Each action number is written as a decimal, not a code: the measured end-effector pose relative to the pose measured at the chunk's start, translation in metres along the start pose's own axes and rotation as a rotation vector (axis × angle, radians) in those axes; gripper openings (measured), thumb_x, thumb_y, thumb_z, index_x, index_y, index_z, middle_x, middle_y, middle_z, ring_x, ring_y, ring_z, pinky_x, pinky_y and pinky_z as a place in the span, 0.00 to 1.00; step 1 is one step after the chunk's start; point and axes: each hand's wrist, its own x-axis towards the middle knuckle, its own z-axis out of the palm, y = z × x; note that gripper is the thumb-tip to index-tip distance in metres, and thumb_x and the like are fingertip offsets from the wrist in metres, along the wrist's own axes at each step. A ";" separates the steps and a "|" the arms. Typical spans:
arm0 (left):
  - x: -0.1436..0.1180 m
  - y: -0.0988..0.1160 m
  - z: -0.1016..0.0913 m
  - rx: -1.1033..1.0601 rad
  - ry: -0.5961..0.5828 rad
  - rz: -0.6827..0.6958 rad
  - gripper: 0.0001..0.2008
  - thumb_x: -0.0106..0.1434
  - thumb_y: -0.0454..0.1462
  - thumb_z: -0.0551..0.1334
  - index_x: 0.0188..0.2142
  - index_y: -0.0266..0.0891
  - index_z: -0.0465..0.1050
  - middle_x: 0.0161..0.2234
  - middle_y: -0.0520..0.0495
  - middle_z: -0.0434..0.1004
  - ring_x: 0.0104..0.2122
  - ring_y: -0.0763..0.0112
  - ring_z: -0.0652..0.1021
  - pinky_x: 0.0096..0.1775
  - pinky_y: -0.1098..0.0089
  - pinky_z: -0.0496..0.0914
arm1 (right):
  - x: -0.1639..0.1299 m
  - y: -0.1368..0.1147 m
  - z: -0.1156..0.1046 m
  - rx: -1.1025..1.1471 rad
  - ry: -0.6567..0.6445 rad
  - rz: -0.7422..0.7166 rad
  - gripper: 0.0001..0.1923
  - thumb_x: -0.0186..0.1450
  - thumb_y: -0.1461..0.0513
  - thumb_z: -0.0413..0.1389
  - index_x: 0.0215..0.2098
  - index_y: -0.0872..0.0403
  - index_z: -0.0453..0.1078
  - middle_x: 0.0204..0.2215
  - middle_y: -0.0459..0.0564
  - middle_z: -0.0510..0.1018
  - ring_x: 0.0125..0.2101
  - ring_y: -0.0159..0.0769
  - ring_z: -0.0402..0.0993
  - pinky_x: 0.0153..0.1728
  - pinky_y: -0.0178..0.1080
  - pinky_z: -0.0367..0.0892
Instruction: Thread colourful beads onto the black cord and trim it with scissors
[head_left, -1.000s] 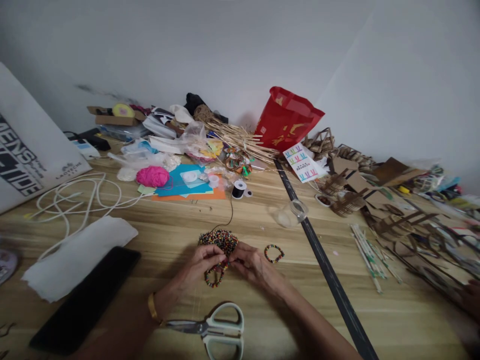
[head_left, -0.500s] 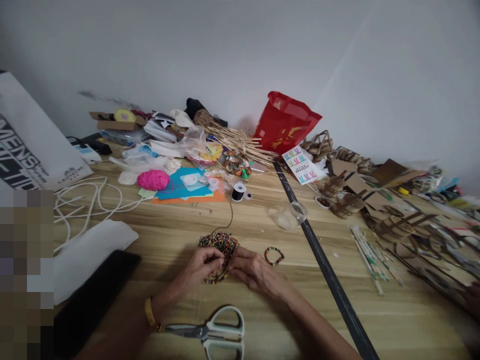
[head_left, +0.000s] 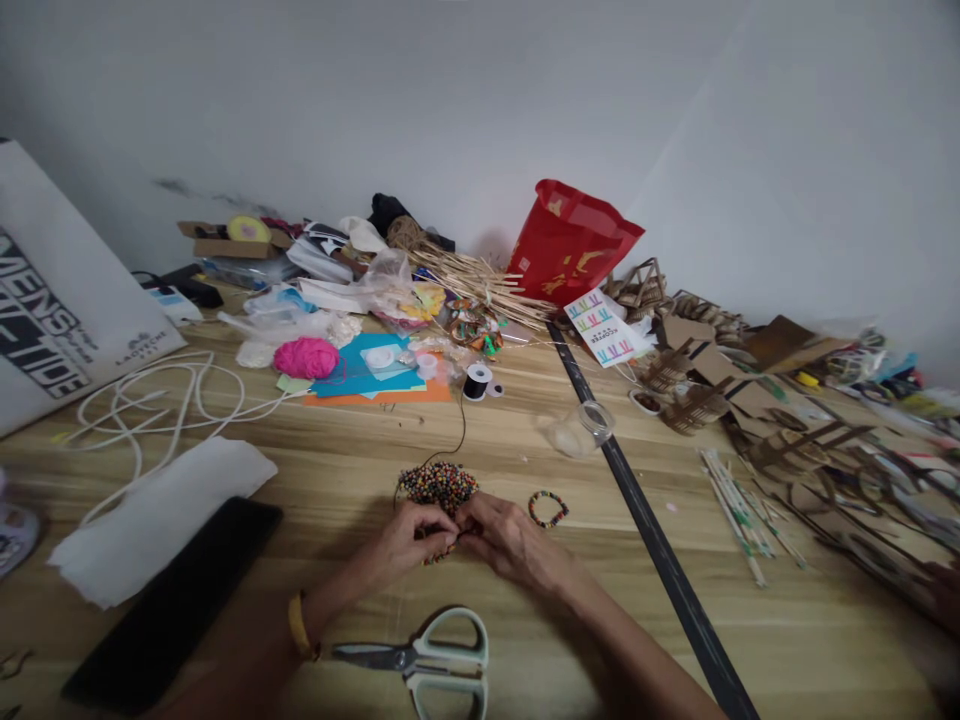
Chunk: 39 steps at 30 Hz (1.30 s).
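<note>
Hands: left, right pinch bead strand, mostly hidden, orientation unclear.

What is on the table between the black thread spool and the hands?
In the head view, a pile of colourful beads lies between the black spool and the hands; black thread runs down to it.

Wooden table, light grain. Lying on it: scissors at the near edge, black phone beside a white cloth, bead pile, small beaded bracelet, black ruler, white cord.
</note>
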 end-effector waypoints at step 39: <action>0.001 0.002 -0.003 -0.087 0.048 -0.041 0.11 0.51 0.41 0.66 0.24 0.34 0.74 0.21 0.50 0.72 0.22 0.73 0.70 0.26 0.74 0.63 | 0.001 -0.009 -0.013 -0.131 -0.048 0.016 0.08 0.70 0.66 0.46 0.35 0.55 0.65 0.33 0.51 0.69 0.33 0.33 0.67 0.33 0.33 0.62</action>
